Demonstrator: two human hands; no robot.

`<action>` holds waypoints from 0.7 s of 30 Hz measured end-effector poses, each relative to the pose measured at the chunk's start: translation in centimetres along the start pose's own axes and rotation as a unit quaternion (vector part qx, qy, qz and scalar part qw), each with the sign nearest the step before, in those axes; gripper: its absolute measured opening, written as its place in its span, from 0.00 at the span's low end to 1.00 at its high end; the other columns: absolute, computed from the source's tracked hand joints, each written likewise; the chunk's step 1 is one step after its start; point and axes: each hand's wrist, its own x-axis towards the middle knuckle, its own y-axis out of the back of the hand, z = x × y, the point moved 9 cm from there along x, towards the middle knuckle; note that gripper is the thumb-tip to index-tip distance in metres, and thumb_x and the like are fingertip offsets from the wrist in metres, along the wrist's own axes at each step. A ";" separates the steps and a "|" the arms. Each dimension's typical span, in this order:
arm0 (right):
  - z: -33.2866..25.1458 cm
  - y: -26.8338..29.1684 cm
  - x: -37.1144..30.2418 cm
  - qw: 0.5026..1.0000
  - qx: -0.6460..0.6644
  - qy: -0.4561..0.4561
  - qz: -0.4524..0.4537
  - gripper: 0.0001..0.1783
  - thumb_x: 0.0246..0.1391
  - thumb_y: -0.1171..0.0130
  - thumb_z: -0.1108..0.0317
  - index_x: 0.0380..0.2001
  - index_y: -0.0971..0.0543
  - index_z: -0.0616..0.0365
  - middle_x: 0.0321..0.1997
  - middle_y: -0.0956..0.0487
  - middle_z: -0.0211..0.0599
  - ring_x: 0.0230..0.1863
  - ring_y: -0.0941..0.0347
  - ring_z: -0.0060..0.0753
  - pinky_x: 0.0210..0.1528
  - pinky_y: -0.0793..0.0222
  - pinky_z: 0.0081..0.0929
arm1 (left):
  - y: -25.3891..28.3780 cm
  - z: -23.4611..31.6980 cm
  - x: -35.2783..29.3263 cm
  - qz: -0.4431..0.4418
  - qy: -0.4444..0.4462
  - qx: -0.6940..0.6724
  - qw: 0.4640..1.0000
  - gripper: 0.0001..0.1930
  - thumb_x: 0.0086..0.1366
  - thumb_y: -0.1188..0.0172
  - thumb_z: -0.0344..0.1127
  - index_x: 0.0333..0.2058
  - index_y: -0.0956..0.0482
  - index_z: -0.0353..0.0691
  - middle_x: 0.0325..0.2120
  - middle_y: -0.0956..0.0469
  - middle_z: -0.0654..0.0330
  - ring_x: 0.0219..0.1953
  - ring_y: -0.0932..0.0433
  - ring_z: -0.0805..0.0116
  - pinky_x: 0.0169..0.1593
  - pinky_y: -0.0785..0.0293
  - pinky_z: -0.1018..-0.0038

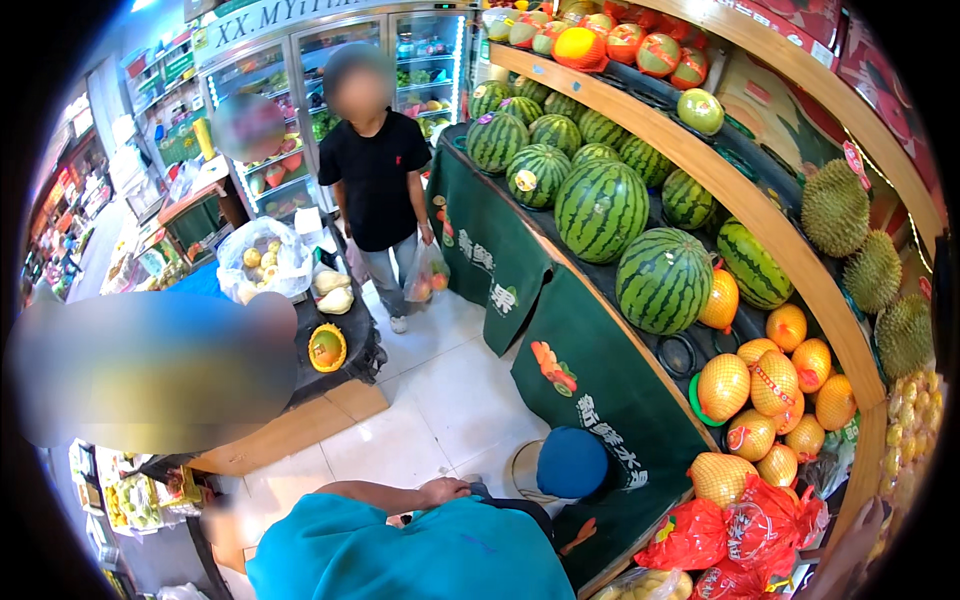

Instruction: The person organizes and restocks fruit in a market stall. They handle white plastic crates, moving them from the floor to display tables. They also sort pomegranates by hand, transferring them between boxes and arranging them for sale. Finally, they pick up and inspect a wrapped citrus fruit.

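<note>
My left hand (445, 490) lies in front of my teal shirt, against dark cloth at my lap. Its fingers look loosely laid down, and I see nothing held in it. At the lower right edge, a dim brown hand shape (868, 522), which seems to be my right hand, is beside the wooden shelf post (868, 450) and packed small round fruit (912, 425). Shadow hides its fingers. Nearest on the stand are red plastic bags (685, 535) and yellow fruits in foam nets (775, 383). A stool with a round blue seat (572, 462) is just ahead of my lap.
Striped watermelons (602, 210) fill the green-draped stand on the right, with durians (836, 207) above. A person in a black shirt (375, 185) stands ahead, holding a bag of fruit (428, 275). A counter at left bears a netted fruit (327, 348). Glass-door coolers (250, 90) line the back.
</note>
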 end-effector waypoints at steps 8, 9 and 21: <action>-15.6 0.0 -1.3 0.988 -0.090 0.069 0.108 0.11 0.61 0.38 0.67 0.44 0.15 0.59 0.37 0.15 0.42 0.36 0.19 0.34 0.41 0.25 0.32 | 4.8 1.2 6.6 -0.013 -0.100 0.145 0.984 0.25 0.70 0.46 0.53 0.53 0.18 0.41 0.52 0.19 0.47 0.53 0.20 0.46 0.57 0.25 0.57; -16.1 0.9 -1.3 0.984 -0.115 0.080 0.109 0.10 0.59 0.37 0.66 0.40 0.15 0.59 0.34 0.16 0.43 0.32 0.19 0.38 0.38 0.25 0.33 | 5.7 2.0 6.8 -0.018 -0.120 0.175 0.977 0.24 0.69 0.44 0.52 0.53 0.18 0.40 0.53 0.19 0.47 0.53 0.20 0.48 0.57 0.24 0.58; -9.5 13.9 8.3 0.923 -0.361 -0.057 0.123 0.14 0.59 0.42 0.58 0.37 0.13 0.53 0.33 0.15 0.47 0.36 0.17 0.52 0.41 0.22 0.46 | 2.8 24.9 16.7 -0.139 -0.269 0.140 0.943 0.19 0.66 0.39 0.45 0.50 0.16 0.40 0.42 0.14 0.51 0.44 0.15 0.51 0.49 0.20 0.60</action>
